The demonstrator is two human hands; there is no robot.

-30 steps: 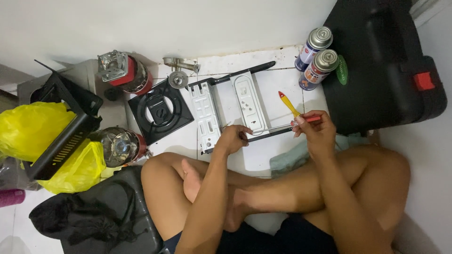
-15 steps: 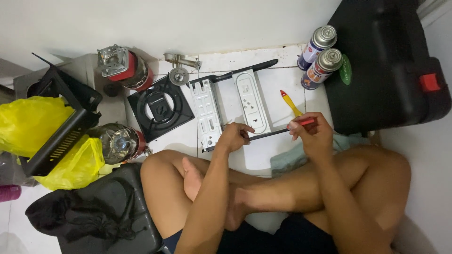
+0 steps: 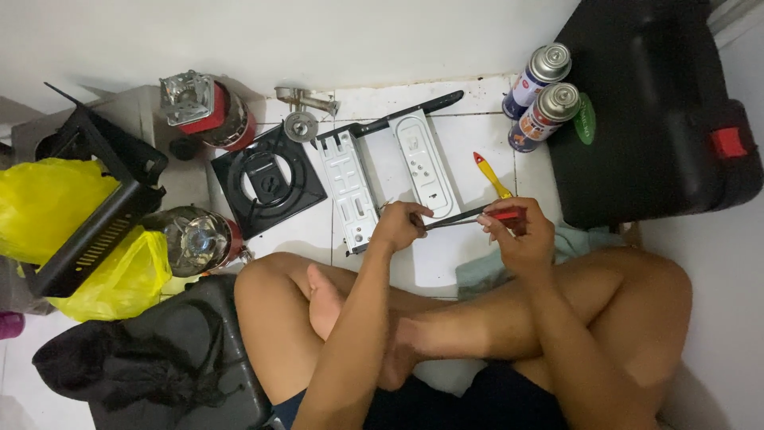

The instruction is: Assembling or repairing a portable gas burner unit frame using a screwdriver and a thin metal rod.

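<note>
Screwdriver, red-handled, lay grasped in the right hand, tip meeting the metal stove frame on the floor tiles. Left hand pinched the shaft. Steady axial pressure judged necessary to prevent slipping.

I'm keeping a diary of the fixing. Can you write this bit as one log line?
left hand: steadies metal frame | right hand: holds red-handled tool | nearby: yellow brush, two spray cans

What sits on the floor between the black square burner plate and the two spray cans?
In the head view, a grey metal frame lies between burner plate and spray cans, and a yellow-handled brush.
</note>
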